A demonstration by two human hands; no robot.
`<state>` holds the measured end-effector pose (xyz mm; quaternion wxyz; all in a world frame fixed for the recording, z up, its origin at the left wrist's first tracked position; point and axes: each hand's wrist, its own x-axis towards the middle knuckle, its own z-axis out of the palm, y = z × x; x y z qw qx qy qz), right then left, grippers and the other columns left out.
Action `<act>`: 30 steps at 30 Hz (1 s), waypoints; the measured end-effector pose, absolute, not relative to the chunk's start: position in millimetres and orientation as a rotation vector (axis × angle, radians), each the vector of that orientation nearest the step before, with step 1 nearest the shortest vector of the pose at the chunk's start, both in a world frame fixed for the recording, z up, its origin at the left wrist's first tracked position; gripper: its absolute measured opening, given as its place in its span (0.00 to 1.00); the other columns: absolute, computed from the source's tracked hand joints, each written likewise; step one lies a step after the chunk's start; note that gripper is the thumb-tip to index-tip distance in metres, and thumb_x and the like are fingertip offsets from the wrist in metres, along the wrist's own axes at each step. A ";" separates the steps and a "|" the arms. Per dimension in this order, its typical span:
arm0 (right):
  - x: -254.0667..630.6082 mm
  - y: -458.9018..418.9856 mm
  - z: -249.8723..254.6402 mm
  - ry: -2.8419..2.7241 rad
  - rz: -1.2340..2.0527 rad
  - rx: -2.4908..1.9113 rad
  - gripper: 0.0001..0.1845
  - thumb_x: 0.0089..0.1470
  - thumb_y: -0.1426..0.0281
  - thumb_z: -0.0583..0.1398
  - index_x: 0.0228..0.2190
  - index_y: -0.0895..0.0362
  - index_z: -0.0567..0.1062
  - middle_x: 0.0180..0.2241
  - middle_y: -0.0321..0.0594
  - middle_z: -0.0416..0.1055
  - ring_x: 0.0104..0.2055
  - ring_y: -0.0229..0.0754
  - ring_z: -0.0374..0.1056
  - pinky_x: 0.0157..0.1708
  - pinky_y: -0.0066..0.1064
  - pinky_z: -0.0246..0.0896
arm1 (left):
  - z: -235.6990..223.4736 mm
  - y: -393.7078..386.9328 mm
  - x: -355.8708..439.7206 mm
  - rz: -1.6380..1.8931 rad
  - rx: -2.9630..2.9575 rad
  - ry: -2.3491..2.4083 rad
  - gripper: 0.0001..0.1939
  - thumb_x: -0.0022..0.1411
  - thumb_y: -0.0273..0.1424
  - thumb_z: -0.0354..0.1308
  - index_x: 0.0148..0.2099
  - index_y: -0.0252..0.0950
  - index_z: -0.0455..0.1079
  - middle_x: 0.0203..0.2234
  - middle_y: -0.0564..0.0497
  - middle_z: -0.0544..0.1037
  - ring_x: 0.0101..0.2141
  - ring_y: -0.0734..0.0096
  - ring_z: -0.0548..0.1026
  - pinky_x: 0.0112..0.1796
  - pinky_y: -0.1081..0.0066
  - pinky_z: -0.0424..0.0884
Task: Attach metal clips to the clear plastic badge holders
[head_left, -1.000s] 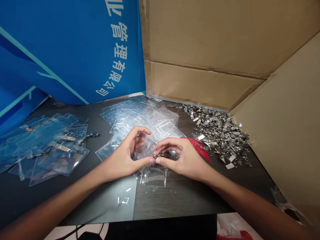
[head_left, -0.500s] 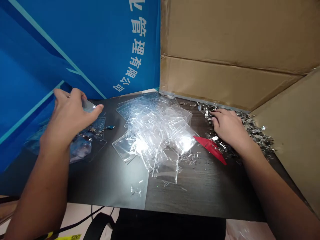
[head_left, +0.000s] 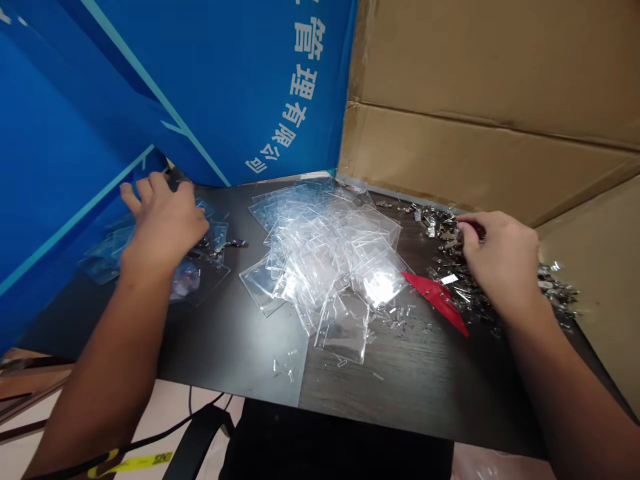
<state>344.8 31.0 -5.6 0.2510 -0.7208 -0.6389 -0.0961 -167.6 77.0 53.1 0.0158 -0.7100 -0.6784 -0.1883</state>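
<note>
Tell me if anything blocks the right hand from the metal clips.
Nothing visible does. The right hand is already over the metal clips, fingertips at the pile. The red strip lies below the hand, off to the side.

Right hand (head_left: 500,263) on metal clips (head_left: 450,243); left hand (head_left: 163,227) on clear badge holders (head_left: 187,283).

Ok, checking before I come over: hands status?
Left hand over badge holders. Right hand at metal clip pile. Loose holder pile between; red piece by right hand.
</note>
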 end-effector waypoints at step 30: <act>224.9 -47.1 7.2 -1.615 0.761 -1.334 0.14 0.74 0.69 0.55 0.42 0.53 0.82 0.28 0.34 0.70 0.25 0.38 0.61 0.26 0.31 0.57 | 28.8 19.1 -49.6 -1.133 -2.506 -0.673 0.05 0.72 0.21 0.64 0.48 0.32 0.78 0.44 0.40 0.88 0.41 0.60 0.87 0.42 0.66 0.84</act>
